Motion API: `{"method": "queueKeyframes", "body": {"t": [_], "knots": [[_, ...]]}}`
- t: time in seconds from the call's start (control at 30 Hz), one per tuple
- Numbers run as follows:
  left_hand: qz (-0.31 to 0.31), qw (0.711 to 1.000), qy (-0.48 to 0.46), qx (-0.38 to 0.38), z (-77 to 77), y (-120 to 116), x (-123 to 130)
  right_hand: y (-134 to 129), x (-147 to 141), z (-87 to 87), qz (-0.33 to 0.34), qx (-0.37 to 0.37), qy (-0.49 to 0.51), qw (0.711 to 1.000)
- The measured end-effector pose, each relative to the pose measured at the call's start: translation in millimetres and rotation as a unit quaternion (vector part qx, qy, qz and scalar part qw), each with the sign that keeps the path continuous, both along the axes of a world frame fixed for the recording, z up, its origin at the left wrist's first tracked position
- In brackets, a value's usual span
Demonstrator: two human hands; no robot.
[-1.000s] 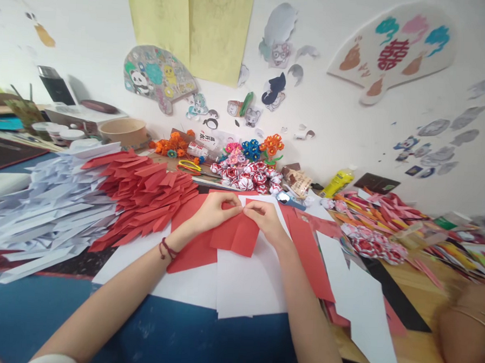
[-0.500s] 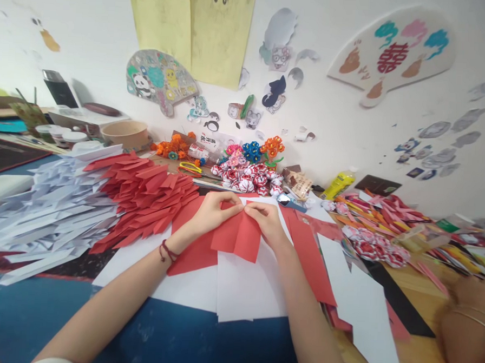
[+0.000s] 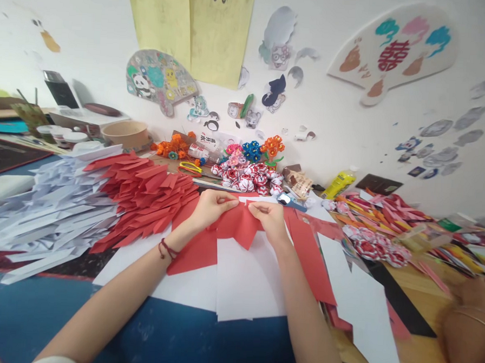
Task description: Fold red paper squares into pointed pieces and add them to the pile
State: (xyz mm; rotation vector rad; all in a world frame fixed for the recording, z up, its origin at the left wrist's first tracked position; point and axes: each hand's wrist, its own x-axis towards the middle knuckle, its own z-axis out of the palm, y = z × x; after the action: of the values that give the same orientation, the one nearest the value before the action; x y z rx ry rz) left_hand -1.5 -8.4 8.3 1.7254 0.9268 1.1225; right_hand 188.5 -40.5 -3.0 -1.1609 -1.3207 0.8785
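1. The bare left forearm (image 3: 118, 299) slants up and inward from the lower left, a white sleeve edge (image 3: 56, 362) at its lower end.
2. The slim left wrist (image 3: 173, 247) wears a dark red cord bracelet (image 3: 165, 249).
3. The bare left hand (image 3: 212, 209) pinches, its thumb pointing inward.
4. The bare right forearm (image 3: 307, 304) slants up and inward from the lower right.
5. The bare right hand (image 3: 271, 218) pinches too, its fingertips just beside the left hand's, slightly apart.
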Motion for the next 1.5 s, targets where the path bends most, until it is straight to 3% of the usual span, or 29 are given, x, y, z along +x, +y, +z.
{"method": "queueKeyframes", "body": {"t": [0.37,0.5,0.7,1.13,1.33,1.5], "knots": [[0.006,0.999,-0.033,-0.017,3.6,4,-1,-5,0,6.1,0.070,-0.051,0.057,0.995],[0.001,0.997,-0.042,-0.065,1.6,7,1,2,3,0.0,0.041,-0.067,0.065,0.995],[0.025,0.997,-0.046,-0.064,-4.8,11,5,9,6,-3.2,0.050,-0.076,0.105,0.990],[0.008,0.993,-0.055,-0.104,4.8,8,6,12,3,-0.5,0.017,-0.084,0.084,0.993],[0.046,0.994,-0.038,-0.089,4.8,10,6,9,-1,10.7,0.026,-0.097,0.096,0.990],[0.051,0.988,-0.061,-0.134,14.3,5,8,9,0,10.4,0.035,-0.127,0.102,0.986]]}}
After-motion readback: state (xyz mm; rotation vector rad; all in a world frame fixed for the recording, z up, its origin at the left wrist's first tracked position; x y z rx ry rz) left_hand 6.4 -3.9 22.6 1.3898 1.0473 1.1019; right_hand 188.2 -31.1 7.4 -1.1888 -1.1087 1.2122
